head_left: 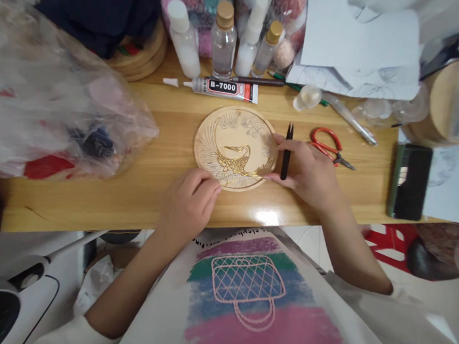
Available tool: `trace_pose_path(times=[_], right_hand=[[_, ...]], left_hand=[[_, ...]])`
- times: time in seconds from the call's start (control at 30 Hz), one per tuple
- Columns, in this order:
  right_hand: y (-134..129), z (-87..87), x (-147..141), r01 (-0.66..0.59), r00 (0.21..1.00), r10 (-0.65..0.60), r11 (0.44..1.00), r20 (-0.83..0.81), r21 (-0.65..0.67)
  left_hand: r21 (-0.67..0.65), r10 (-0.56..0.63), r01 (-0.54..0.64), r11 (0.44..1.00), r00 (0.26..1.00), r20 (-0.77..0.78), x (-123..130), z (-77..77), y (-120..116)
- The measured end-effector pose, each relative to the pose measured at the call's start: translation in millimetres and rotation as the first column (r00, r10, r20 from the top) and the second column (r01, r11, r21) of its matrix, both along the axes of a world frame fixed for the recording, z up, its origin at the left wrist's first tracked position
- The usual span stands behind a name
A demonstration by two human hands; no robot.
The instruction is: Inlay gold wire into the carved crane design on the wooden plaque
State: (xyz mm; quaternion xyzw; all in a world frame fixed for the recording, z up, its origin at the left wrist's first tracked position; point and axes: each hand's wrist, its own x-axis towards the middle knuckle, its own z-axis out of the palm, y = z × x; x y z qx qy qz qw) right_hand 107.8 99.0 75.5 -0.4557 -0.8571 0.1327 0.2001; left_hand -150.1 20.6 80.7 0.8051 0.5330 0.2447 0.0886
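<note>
A round wooden plate (264,131) lies on the table, with a crane drawn on it and partly laid out in gold wire (232,163). At its lower left edge rests my left hand (192,202), fingers curled together; what they pinch, if anything, is too small to tell. My right hand (312,175) is at the plate's right edge, fingertips touching the rim. Black tweezers (287,153) stand between its thumb and forefinger, tips pointing away from me. A thin gold strand runs along the plate's lower edge between the hands.
Red-handled pliers (326,141) and a phone (410,182) lie to the right. Behind the plate are a B-7000 glue tube (224,88), a dark pen and several bottles (224,41). Plastic bags (46,102) fill the left; papers (359,48) lie at the back right.
</note>
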Motion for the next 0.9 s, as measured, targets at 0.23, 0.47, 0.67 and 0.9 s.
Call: trace_pose_path(times=[0.23,0.47,0.67,0.9], right_hand=[[-8,-2.7,-2,0.018,1.000,-0.018,0.998,0.010,0.064],[-9,-5.9,-6,0.047,0.995,-0.036,0.991,-0.089,0.126],[-24,4.6,-15,0.263,0.904,-0.203,0.958,-0.376,0.116],[-41,12.7,-26,0.369,0.793,-0.382,0.921,-0.475,-0.125]], left_hand=[[-0.017,-0.006,0.005,1.000,0.999,-0.038,-1,1.6,0],[-0.027,0.010,-0.011,1.000,0.999,-0.043,0,2.8,2],[-0.054,0.008,-0.007,0.998,1.000,0.023,-1,3.2,4],[0.005,-0.006,0.006,1.000,0.999,-0.037,-1,2.4,5]])
